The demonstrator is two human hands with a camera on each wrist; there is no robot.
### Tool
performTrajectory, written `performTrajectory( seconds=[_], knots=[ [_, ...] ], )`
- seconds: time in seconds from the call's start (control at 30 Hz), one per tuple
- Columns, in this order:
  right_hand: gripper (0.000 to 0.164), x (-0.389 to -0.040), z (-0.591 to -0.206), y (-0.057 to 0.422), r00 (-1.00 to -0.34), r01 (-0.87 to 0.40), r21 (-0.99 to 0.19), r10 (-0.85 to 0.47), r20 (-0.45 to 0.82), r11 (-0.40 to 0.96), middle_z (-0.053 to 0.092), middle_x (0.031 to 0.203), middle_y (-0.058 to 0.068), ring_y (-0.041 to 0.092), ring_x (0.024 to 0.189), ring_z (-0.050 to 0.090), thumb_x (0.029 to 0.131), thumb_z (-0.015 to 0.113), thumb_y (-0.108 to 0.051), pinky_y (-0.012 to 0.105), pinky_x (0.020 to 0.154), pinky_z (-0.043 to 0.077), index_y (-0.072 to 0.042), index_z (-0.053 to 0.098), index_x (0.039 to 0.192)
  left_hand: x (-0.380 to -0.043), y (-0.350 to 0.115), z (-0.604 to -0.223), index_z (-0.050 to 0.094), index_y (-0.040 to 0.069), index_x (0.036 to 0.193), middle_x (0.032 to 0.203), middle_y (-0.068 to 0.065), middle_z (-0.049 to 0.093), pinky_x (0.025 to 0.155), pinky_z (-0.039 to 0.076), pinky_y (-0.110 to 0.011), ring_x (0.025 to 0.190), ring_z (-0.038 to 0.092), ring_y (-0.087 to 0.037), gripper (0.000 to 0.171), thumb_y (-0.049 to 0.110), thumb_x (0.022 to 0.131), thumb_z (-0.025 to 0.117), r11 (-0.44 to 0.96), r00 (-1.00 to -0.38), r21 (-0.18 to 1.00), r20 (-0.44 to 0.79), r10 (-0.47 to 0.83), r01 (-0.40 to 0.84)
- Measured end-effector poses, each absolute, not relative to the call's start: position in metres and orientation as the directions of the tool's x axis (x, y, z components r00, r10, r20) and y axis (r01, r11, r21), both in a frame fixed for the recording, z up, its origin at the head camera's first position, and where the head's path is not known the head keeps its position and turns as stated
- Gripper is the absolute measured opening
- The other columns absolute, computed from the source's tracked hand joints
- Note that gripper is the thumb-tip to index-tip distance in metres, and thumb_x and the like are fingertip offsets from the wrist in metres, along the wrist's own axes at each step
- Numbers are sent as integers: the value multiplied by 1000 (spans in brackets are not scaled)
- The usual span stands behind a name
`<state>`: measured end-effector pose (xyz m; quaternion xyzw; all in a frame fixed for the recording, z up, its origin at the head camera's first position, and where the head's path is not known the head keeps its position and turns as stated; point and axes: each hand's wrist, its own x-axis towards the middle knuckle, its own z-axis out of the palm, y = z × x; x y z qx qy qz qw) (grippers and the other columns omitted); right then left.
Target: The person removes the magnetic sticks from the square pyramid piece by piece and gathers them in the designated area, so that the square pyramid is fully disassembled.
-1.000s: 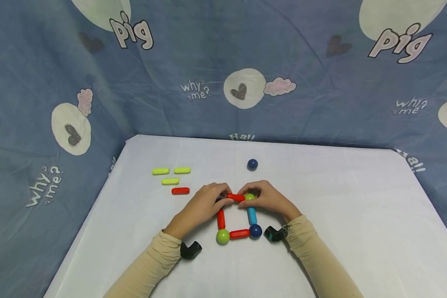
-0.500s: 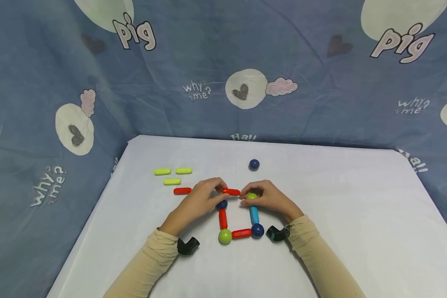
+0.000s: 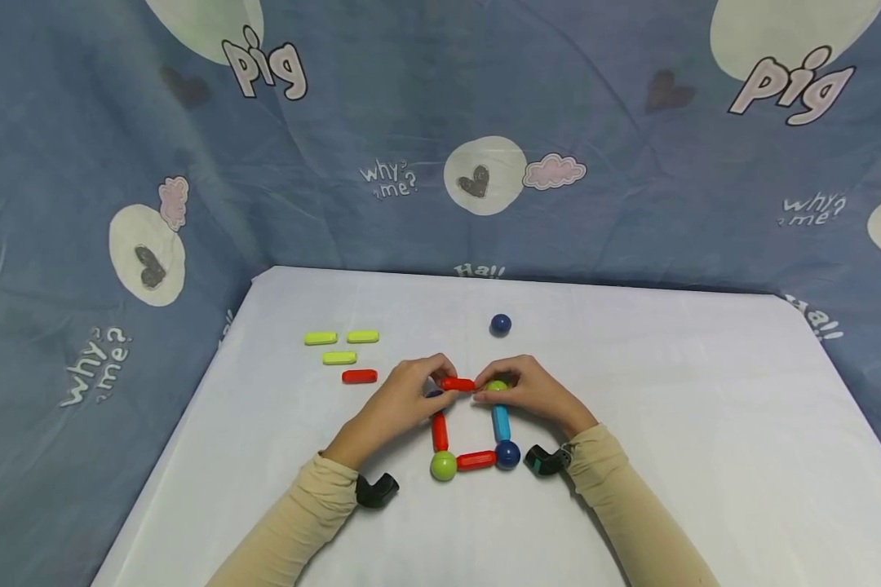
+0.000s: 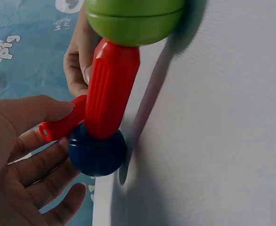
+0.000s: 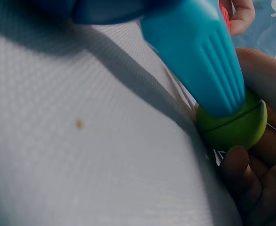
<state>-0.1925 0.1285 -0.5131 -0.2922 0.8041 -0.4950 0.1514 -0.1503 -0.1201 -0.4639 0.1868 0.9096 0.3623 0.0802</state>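
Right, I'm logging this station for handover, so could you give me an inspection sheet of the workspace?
Surface: white-covered table, small brown speck in right wrist view
Job's things: frame of rods and balls; red rod at its far side
Clutter: three yellow rods, loose red rod, loose blue ball
Grips: left grip pinches that red rod; right grip holds frame's far green ball
Cables: nothing seen
Surroundings: blue printed cloth behind the table

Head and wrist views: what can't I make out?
Head: left hand mostly covers the blue ball beside it.
Left wrist: far end of held red stick, hidden behind another red stick.
Left wrist: near green ball, cut off by top edge.
Right wrist: near blue ball, cut off by top edge.
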Motion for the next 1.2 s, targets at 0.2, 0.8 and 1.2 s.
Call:
performTrajectory(
  seconds=[0.2, 0.8, 1.2],
  knots=[
    [17, -192, -511, 128, -785, -317, -881, -618, 37, 350, 79, 102, 1, 12, 89, 62, 88, 83, -18, 21, 78, 50, -15, 80, 104, -150, -119, -466, 60, 20, 100, 91, 4, 71, 66, 48, -23, 80, 61, -17, 23, 18, 90, 80, 660, -916, 680, 44, 398, 319],
    [17, -192, -510, 127, -783, -315, -881, -622, 30, 353, 80, 104, 1, 10, 89, 62, 89, 83, -19, 19, 76, 48, -15, 80, 105, -153, -128, -456, 68, 18, 110, 100, 4, 74, 90, 59, -37, 96, 68, -15, 30, 15, 86, 85, 660, -938, 678, 139, 317, 323],
    [18, -189, -510, 126, -802, -304, -886, -596, 40, 350, 80, 104, 7, 4, 80, 56, 86, 83, -10, 17, 69, 44, -9, 80, 105, -157, -182, -446, 78, 12, 112, 106, -2, 76, 88, 59, -42, 97, 68, -20, 30, 9, 84, 86, 696, -949, 646, 212, 231, 314]
  ],
)
